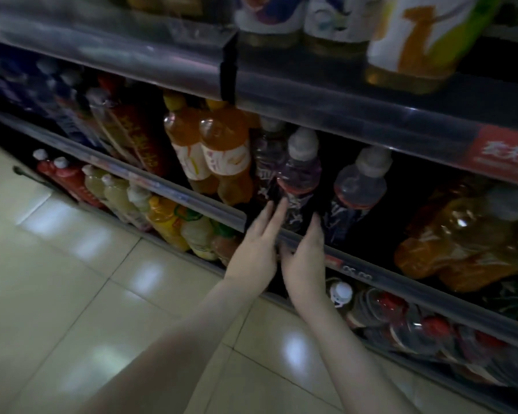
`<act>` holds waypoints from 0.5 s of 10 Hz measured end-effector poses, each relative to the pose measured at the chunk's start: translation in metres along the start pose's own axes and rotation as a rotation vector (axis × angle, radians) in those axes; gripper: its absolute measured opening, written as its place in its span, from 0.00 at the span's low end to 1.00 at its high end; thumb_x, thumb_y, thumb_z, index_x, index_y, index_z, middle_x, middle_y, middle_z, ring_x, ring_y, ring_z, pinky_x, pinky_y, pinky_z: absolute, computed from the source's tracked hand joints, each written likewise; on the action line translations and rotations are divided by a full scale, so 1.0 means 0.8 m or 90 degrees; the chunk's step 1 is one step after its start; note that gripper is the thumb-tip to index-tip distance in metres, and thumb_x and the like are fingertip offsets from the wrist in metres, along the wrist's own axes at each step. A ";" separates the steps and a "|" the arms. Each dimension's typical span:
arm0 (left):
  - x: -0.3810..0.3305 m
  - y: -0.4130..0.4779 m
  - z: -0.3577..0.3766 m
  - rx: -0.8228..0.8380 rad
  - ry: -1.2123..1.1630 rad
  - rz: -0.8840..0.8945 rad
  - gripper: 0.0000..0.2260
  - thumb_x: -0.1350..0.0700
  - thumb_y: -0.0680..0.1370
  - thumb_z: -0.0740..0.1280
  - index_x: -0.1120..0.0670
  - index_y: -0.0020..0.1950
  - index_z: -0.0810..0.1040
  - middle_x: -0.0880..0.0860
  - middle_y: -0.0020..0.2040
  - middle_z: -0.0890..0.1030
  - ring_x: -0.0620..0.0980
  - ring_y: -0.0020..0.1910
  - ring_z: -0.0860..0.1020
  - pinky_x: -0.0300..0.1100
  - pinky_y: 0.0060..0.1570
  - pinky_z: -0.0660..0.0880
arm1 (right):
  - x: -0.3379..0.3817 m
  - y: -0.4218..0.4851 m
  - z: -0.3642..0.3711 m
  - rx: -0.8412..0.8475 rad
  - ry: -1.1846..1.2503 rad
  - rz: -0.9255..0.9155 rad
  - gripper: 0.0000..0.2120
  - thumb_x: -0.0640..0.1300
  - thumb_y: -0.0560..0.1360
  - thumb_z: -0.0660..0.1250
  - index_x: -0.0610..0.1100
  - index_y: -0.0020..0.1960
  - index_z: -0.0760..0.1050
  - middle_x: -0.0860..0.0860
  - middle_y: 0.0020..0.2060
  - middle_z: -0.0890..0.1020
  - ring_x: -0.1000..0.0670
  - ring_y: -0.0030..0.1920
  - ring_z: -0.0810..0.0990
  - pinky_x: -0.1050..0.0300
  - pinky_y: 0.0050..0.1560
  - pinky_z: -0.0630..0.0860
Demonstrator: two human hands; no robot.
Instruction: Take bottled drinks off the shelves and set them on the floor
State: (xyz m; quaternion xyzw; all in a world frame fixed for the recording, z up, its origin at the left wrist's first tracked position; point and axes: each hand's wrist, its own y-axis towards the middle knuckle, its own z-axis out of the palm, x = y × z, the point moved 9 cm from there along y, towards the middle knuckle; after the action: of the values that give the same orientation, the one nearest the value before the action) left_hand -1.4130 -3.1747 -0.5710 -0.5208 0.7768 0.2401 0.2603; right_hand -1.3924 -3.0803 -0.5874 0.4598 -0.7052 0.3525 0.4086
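A purple drink bottle (300,174) with a grey cap stands at the front of the middle shelf (401,273). My left hand (256,249) reaches to its left side, two fingertips touching its lower label. My right hand (307,258) is at its right side, fingers extended toward the bottle's base over the shelf rail. Neither hand is closed around it. A similar purple bottle (358,189) stands to the right, another (266,150) behind on the left.
Orange drink bottles (222,150) stand left of the purple ones, amber bottles (467,234) at the right. The bottom shelf holds yellow bottles (165,216) and red-capped bottles (401,318). Pale tiled floor (102,294) lies in front. An upper shelf (311,97) overhangs.
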 end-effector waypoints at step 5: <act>0.038 -0.019 -0.025 0.092 -0.026 -0.052 0.34 0.63 0.80 0.58 0.45 0.78 0.42 0.50 0.79 0.45 0.57 0.71 0.64 0.44 0.57 0.71 | 0.012 0.049 0.007 -0.075 -0.149 0.036 0.31 0.43 0.79 0.64 0.37 0.77 0.54 0.39 0.72 0.64 0.42 0.72 0.64 0.49 0.70 0.65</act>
State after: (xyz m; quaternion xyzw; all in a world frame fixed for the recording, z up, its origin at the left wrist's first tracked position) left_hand -1.4118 -3.2137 -0.5771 -0.5271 0.7647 0.1828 0.3224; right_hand -1.4333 -3.0761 -0.5858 0.4527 -0.7803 0.2661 0.3397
